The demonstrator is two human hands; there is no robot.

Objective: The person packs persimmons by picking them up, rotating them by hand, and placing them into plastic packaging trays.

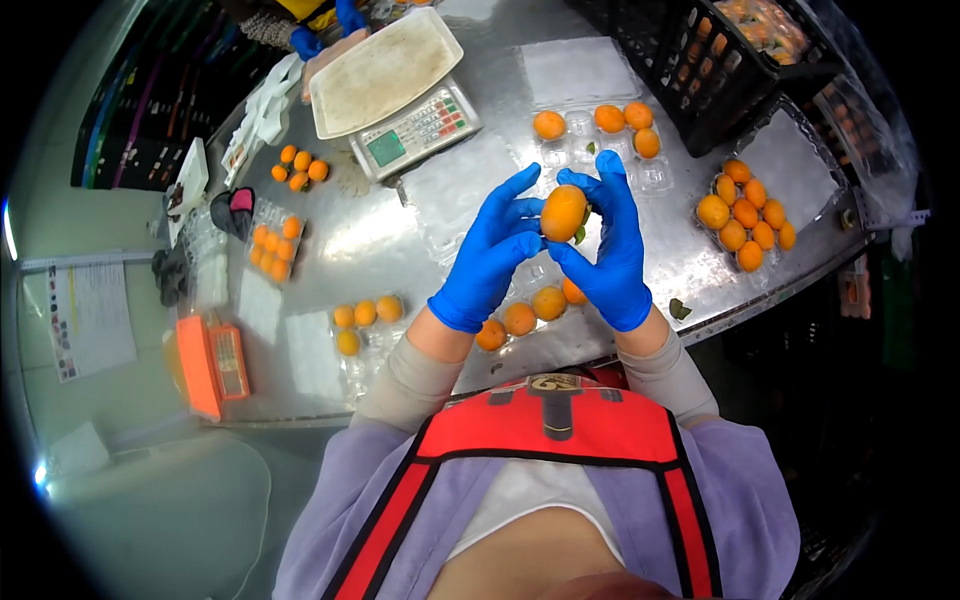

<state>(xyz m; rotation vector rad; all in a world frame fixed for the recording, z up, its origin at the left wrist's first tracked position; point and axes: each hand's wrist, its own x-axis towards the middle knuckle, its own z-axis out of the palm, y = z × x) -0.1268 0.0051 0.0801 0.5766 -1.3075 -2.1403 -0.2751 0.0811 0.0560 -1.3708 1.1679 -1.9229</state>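
Between my two blue-gloved hands is an orange fruit with a green leaf at its right side. My left hand holds it from the left, with the fingers curved around it. From the right, my right hand pinches the fruit near the leaf. Just below the hands, a clear tray holds several orange fruits, partly hidden by my hands. Above them lies another clear tray with fruits on its left and right sides.
A scale with a white pan stands at upper left. Fruit-filled trays lie left and right. A black crate stands upper right. An orange device is at left. Another person's gloved hand shows at the top.
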